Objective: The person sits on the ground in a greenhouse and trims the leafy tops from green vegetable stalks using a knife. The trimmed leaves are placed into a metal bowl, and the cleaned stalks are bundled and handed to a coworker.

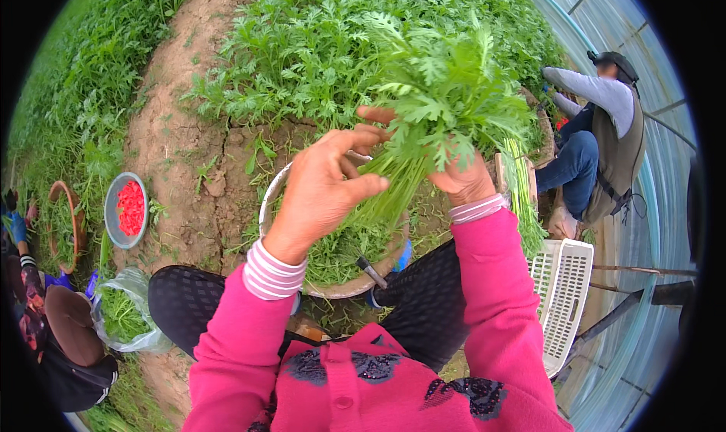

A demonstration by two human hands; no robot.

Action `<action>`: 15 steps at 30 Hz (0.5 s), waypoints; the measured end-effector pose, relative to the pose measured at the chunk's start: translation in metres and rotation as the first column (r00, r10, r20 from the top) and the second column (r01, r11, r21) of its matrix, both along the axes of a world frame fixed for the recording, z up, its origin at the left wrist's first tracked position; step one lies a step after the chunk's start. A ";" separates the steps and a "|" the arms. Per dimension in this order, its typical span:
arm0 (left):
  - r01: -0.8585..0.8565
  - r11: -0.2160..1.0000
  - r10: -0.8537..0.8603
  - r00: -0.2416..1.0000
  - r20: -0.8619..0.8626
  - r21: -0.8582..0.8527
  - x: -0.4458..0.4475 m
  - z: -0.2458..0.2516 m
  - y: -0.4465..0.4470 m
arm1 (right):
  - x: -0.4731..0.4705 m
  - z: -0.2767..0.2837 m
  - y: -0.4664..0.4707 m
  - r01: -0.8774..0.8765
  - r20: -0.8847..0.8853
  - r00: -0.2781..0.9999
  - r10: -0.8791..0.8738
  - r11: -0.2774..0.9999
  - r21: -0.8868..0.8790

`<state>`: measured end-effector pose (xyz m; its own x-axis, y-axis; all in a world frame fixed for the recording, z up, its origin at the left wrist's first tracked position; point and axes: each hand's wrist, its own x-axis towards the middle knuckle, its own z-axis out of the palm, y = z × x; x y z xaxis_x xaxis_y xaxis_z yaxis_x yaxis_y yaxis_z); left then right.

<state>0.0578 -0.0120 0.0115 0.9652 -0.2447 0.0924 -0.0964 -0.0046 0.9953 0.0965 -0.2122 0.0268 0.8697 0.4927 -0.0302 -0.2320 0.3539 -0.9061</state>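
My right hand is closed around a bunch of leafy greens with lobed leaves, probably chrysanthemum greens. The stems point down towards me, and the leaves hide part of that hand. Just left of the stems, my left hand has its thumb and fingers spread. Its fingertips reach the edge of the bunch; whether they touch it I cannot tell. Below both hands stands a round basin with loose greens and trimmings in it. A tool with a dark-tipped handle leans at the basin's right side, its working end hidden.
Growing greens fill the bed ahead. At left are a grey bowl of red strips, a clear plastic bag of greens and a crouching person. Right are stacked greens, a white slotted crate and another person.
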 end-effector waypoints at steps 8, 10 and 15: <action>0.054 0.903 -0.120 0.984 -0.130 -0.426 -0.011 0.012 -0.019 | -0.019 0.009 -0.022 -0.114 0.140 0.986 0.093 0.982 0.150; 0.136 0.892 -0.196 0.976 -0.099 -0.430 -0.015 0.013 -0.008 | -0.021 0.013 -0.034 -0.120 0.169 0.982 0.082 0.966 0.230; 0.133 0.989 -0.111 0.959 -0.261 0.068 -0.026 -0.007 0.056 | -0.035 0.031 -0.072 0.109 -0.076 0.994 -0.079 0.805 0.583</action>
